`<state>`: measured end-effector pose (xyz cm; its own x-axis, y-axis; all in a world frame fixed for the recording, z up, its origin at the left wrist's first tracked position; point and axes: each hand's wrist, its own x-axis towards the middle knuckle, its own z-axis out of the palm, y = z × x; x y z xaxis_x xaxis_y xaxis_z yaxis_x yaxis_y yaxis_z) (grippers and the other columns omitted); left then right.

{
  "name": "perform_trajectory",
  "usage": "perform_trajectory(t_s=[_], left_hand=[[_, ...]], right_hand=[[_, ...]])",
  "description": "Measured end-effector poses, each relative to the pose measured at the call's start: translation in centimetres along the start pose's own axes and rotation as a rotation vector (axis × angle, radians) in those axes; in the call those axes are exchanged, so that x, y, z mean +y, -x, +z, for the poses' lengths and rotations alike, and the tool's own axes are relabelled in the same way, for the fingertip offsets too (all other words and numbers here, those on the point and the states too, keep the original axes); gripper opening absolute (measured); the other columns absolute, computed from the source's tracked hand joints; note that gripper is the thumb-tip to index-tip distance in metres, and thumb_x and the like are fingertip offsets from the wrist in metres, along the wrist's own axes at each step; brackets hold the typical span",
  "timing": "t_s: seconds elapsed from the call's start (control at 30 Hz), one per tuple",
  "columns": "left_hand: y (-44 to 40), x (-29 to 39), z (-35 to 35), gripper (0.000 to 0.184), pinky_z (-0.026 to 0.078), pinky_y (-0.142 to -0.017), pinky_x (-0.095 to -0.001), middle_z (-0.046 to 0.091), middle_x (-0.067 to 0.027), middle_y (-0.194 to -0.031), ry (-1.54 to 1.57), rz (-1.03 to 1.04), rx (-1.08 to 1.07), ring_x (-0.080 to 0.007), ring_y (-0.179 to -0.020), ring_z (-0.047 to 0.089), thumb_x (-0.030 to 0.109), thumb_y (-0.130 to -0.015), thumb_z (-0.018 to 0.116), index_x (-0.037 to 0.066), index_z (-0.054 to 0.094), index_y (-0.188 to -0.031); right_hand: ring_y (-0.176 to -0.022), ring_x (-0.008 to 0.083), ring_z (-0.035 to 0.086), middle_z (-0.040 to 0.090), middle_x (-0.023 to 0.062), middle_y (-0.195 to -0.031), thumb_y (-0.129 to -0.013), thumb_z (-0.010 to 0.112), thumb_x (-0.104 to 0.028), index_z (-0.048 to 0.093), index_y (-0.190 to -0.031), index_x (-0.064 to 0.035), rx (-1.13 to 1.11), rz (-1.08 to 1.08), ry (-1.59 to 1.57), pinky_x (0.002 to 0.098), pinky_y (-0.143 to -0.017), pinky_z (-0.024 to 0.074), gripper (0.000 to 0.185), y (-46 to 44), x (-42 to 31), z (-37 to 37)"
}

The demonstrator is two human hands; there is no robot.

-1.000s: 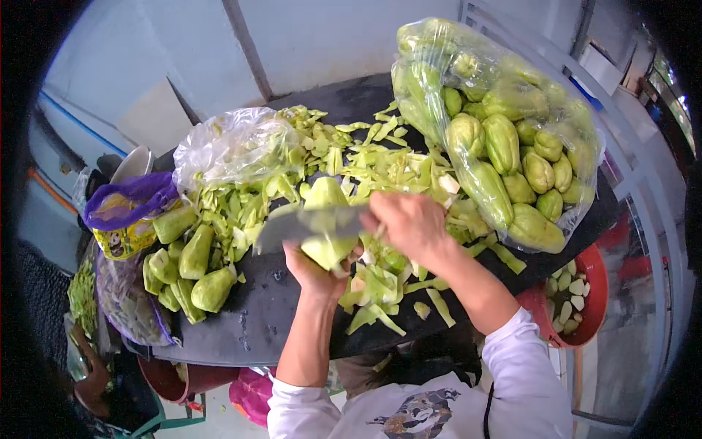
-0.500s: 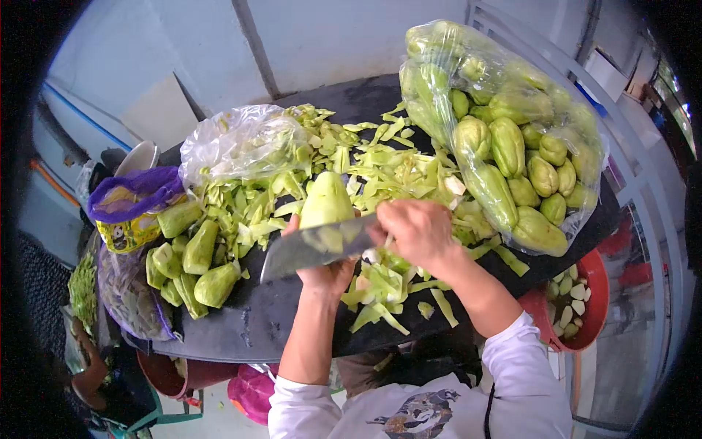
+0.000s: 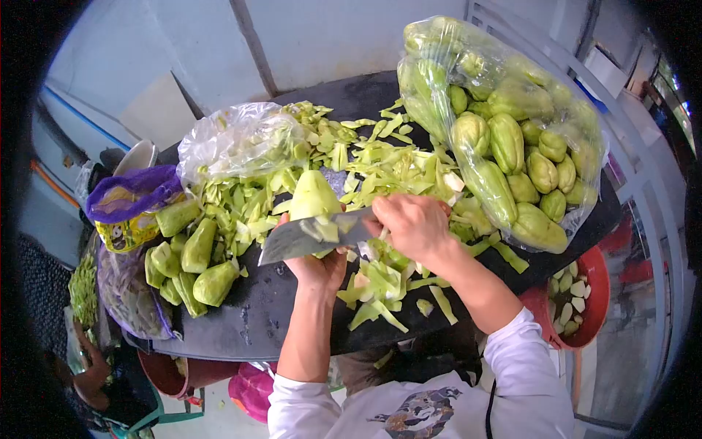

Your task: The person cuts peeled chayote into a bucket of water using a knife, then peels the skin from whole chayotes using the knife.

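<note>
My left hand (image 3: 316,271) is closed around the lower part of a pale, peeled chayote (image 3: 313,194), which stands upright above the table. My right hand (image 3: 412,225) grips the handle of a broad-bladed kitchen knife (image 3: 289,243). Its blade lies across the front of the chayote and hides part of it and of my left fingers. Thin green peelings (image 3: 384,282) are heaped under and beside my right hand. To the left sit several peeled chayotes (image 3: 199,252) in a pile.
A clear plastic bag (image 3: 504,124) full of unpeeled chayotes fills the table's right side. At the back left lies another plastic bag (image 3: 241,135), by a purple mesh sack (image 3: 135,194). A red bucket (image 3: 603,296) with cut pieces stands below the right edge of the black table (image 3: 219,340).
The chayote and my left hand have shifted slightly left, and the chayote leans a bit more. The knife stays across its front, its blade a little lower on the fruit.
</note>
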<state>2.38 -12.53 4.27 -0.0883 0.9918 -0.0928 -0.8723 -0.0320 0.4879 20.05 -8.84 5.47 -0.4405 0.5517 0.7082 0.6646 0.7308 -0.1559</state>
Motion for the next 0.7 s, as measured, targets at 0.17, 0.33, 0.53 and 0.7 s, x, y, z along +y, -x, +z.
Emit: perform_trajectory(t_s=[0.17,0.33,0.53,0.7], left_hand=[[0.5,-0.8,0.5,0.065,0.046,-0.047,-0.0287,0.066,-0.0124,-0.097,-0.114,0.032,0.103,-0.0241,-0.080,0.063,0.065,-0.090,0.036,0.009,0.058,-0.115],[1.2,-0.2,2.0,0.069,0.046,-0.048,-0.0293,0.063,-0.0101,-0.095,-0.133,-0.002,0.005,-0.0244,-0.065,0.061,0.069,-0.086,0.037,0.009,0.055,-0.114],[1.3,-1.1,1.3,0.069,0.045,-0.048,-0.0313,0.062,-0.0119,-0.095,-0.186,-0.029,0.083,-0.0267,-0.063,0.060,0.069,-0.087,0.035,0.008,0.052,-0.115],[1.0,-0.6,2.0,0.077,0.042,-0.041,-0.0290,0.062,-0.0132,-0.086,-0.171,-0.006,0.052,-0.0247,-0.051,0.055,0.072,-0.084,0.032,0.005,0.054,-0.115]], right_hand=[[-0.054,0.0263,0.063,0.057,0.0065,-0.059,-0.078,0.073,-0.017,0.053,-0.075,-0.0096,0.000,0.005,-0.059,0.0373,-0.048,0.0492,0.021,-0.3,-0.5,-0.2],[-0.053,0.0255,0.063,0.060,0.0066,-0.061,-0.080,0.070,-0.018,0.052,-0.075,-0.0097,-0.029,0.072,-0.025,0.0374,-0.048,0.0492,0.021,-0.3,1.5,0.1],[-0.054,0.0278,0.063,0.061,0.0081,-0.063,-0.079,0.072,-0.020,0.052,-0.075,-0.0089,-0.005,0.048,-0.079,0.0390,-0.047,0.0484,0.023,-0.4,0.8,-0.1],[-0.055,0.0276,0.063,0.060,0.0085,-0.062,-0.081,0.071,-0.021,0.052,-0.076,-0.0093,-0.066,0.111,0.002,0.0384,-0.048,0.0489,0.023,-0.3,1.5,0.3]])
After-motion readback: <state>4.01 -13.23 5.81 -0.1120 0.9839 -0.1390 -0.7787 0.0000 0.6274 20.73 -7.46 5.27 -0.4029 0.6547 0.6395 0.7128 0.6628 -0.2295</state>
